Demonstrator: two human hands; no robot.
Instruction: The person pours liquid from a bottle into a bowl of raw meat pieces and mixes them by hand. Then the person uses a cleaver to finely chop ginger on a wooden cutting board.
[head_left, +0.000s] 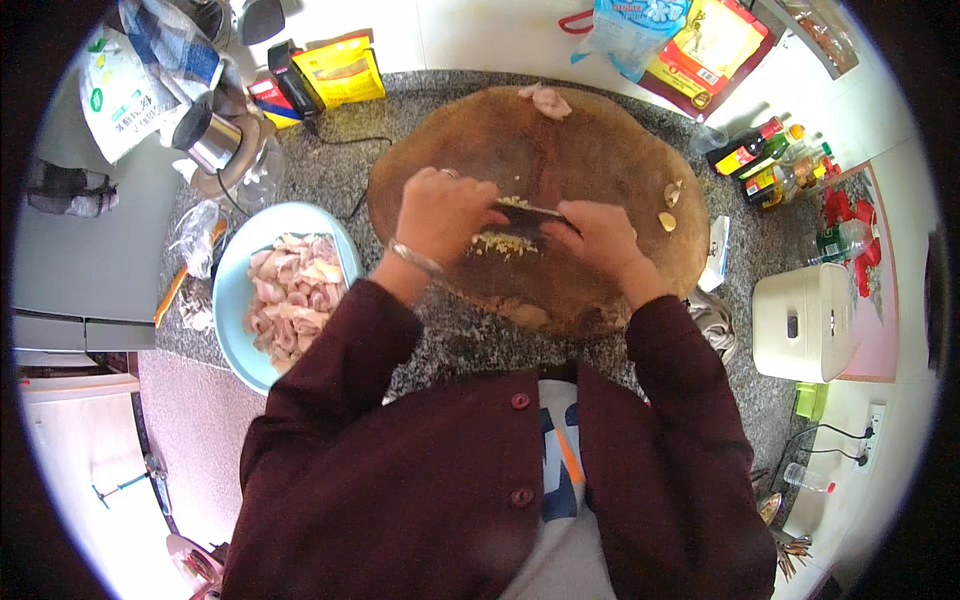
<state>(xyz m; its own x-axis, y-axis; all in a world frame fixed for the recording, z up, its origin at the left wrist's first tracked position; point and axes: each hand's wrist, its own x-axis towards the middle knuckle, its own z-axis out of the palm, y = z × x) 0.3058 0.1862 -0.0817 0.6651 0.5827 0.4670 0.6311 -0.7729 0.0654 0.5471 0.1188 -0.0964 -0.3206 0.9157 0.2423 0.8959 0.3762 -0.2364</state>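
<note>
Both of my hands are on a kitchen knife (531, 220) held crosswise over a large round wooden chopping board (442, 135). My right hand (598, 234) grips the handle end. My left hand (448, 214), with a bracelet at its wrist, holds the other end of the blade. Finely chopped pale-yellow bits (506, 244), garlic or ginger, lie just below the blade, and a few more show above it. A yellowish slice (667, 221) and a scrap of peel (673, 193) are on the board's right side. Raw meat (551, 103) rests at its far edge.
A light-blue basin (232, 315) of raw meat pieces (296, 292) stands left of the board. A blender-like appliance (225, 150) is behind it. Sauce bottles (750, 154) and a cream-coloured appliance (801, 322) stand to the right. A crumpled cloth (711, 322) lies near my right forearm.
</note>
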